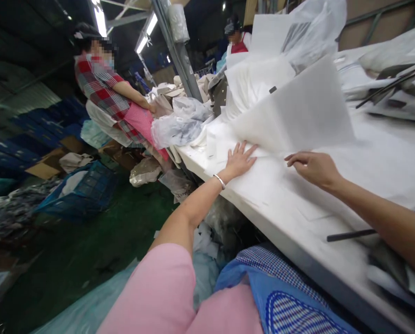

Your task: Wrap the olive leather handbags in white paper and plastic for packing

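Note:
My left hand (240,161) lies flat with its fingers spread on thin white sheets (214,144) near the table's edge. A silver bangle (220,181) circles that wrist. To its right, my right hand (314,168) is held just over the table, thumb and fingers drawn together in a pinch. Whether anything is between those fingertips I cannot make out. Right behind both hands, a translucent white sheet (312,111) stands raised at a slant, its lower edge close to my right fingertips. More white sheets (252,83) are piled behind it.
The long white table (263,208) runs diagonally. A dark rod (350,234) lies under my right forearm. Clear plastic bags (181,123) sit at the far left end, beside a metal post (179,51). Co-workers (113,93) stand beyond. A blue crate (85,190) is on the floor.

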The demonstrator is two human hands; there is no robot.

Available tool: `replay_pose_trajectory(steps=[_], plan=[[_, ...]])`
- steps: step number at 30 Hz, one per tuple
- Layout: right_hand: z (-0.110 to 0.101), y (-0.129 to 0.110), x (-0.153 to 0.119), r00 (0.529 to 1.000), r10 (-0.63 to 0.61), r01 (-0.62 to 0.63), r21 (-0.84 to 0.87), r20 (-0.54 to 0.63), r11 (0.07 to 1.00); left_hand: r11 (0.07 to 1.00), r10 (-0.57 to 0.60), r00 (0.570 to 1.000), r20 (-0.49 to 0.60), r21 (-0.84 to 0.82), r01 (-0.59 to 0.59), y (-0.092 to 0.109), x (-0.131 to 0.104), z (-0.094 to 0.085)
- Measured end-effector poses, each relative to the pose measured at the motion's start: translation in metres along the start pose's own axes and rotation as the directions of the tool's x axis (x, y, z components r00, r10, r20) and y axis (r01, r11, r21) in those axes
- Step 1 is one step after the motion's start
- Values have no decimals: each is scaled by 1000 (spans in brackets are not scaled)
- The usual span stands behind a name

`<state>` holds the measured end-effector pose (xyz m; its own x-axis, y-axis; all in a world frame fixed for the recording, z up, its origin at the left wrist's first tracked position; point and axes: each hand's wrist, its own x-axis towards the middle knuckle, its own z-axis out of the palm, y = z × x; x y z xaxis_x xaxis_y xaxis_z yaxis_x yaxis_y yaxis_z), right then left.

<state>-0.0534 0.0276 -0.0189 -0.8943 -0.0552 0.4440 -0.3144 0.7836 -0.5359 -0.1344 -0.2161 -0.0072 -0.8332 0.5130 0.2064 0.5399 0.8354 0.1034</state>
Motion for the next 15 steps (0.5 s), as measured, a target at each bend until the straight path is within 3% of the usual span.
replay_pose_trajectory(steps=[3, 7, 9, 11, 13, 15], plan=[[-7, -11, -1, 993, 3, -7, -33, -120, 999, 999, 36, 999, 31, 20, -36, -7, -1, 0], [-3, -27, -4, 999, 29, -31, -58, -46, 998, 997, 67, 997, 34, 33, -68, -10, 3, 1], [-2, -41, -5, 992, 124, -125, 105, 16, 987, 994, 97, 995, 7, 45, -98, -6, 5, 6], [-2, -59, -4, 981, 182, -190, 431, 61, 882, 988, 144, 989, -18, 52, -143, 0, 7, 14], [-3, -77, -2, 990, 135, -126, 655, 36, 746, 981, 191, 981, -23, 40, -190, 8, 12, 20], [0, -84, -1, 998, -13, 48, 556, -66, 830, 973, 231, 973, -18, -2, -231, 14, 18, 22]])
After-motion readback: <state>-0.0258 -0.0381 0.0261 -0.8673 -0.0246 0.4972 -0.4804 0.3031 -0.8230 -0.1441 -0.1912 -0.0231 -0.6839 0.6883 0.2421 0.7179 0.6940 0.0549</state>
